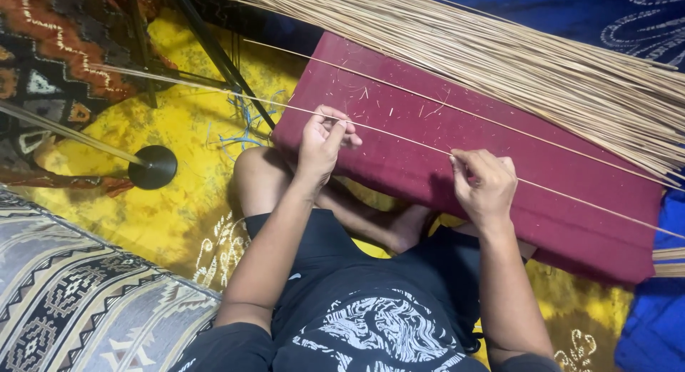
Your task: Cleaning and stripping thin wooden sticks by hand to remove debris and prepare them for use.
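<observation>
Pinching one thin reed strip, your left hand and right hand held it over the maroon cushion; beyond them lay the reed bundle.

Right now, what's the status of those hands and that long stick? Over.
Left hand and right hand both pinched on one thin reed. Reed stretched across maroon cushion. Loose reed bundle behind; nothing blocking.

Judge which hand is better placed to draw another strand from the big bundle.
Probably the right hand: it pinches the thin strand on the maroon cushion closer to the bundle of pale strands. The left hand grips the same strand farther from it.
</observation>
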